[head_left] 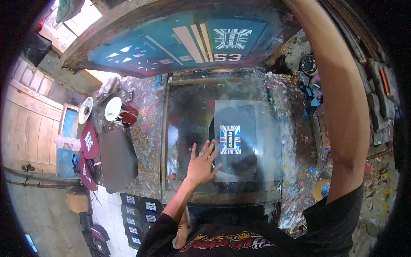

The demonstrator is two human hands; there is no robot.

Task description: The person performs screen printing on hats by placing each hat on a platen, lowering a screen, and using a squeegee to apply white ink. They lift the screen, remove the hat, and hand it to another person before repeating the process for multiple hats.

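Observation:
My left hand (203,163) lies with fingers spread at the left edge of a clear plastic sheet (264,171) on the dark work surface (188,107). A ring shows on one finger. Just beside the fingertips, a small red, white and blue flag print (230,139) appears on a dark rounded piece (239,165) at the sheet. My right arm reaches up along the right side, and its hand is cut off by the top edge. Beyond the work surface, a framed blue printing screen (150,47) stands tilted up, with flag, stripe and number stencils.
To the left stand an ink-stained red tub (124,115) and a dark grey rounded board (114,160). Maroon caps (90,139) with flag prints lie past them. Several black printed pieces (150,205) lie in rows below. A round dark container (308,64) sits at the far right.

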